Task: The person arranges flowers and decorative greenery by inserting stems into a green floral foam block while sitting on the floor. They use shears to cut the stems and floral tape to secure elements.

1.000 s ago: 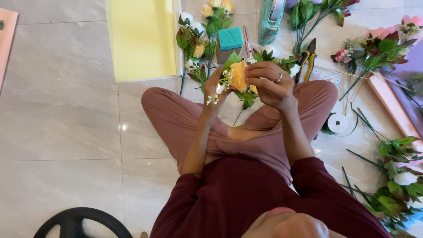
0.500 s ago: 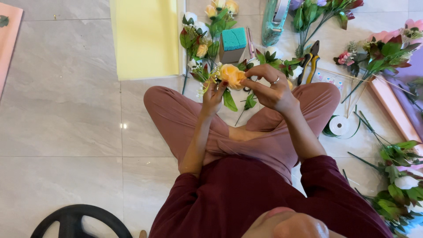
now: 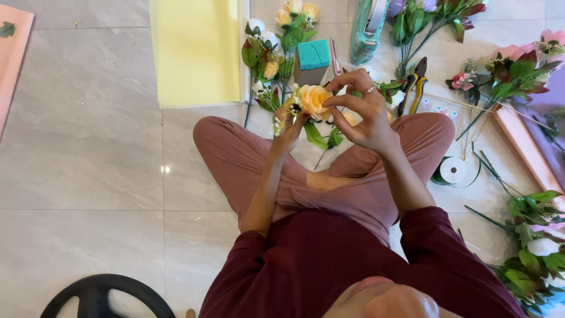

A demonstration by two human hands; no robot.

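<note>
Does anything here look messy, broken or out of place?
Nothing looks broken or spilled. Flower stems and cutters lie scattered on the floor around the seated person. One loose leaf sits alone on the pink sheet, top left. The left hand and right hand hold an orange rose normally.

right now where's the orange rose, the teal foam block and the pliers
orange rose (image 3: pixel 314 98), head view, on the middle of the bloom
teal foam block (image 3: pixel 313 55), head view, on its top face
pliers (image 3: pixel 415 82), head view, on the dark and yellow handles

Tiled floor (image 3: pixel 82 165), yellow sheet (image 3: pixel 194 50), flowers (image 3: pixel 506 73)
</note>
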